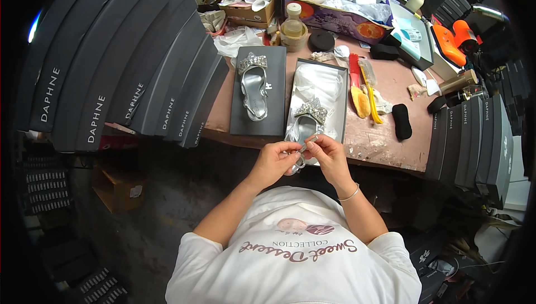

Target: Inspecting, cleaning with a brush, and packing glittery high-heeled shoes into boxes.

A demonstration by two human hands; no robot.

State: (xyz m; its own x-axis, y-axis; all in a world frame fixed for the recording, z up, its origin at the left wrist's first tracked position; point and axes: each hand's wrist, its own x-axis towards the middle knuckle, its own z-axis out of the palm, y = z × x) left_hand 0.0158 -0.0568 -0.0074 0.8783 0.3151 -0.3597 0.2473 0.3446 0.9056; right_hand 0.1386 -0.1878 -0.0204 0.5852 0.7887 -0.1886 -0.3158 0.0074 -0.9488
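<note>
A silver sandal (pixel 305 127) with a sparkling, star-like jewelled band is held at the near end of an open shoe box (pixel 342 98) lined with white tissue paper (pixel 317 80). My left hand (pixel 274 163) pinches its thin strap from the left. From the right, my right hand (pixel 329 159) pinches the same strap, fingertips almost meeting the left ones. My fingers cover part of the strap and heel. The matching silver sandal (pixel 255 94) lies on a dark grey box lid (pixel 239 118) to the left, touched by neither hand.
Stacked grey shoe boxes (pixel 120 64) rise at the left, with more boxes (pixel 474 139) at the right. Brushes (pixel 368 89) and a black oval pad (pixel 401 122) lie right of the open box. Behind stand a bottle (pixel 293 20), tape rolls and a purple carton (pixel 335 18) of crumpled plastic.
</note>
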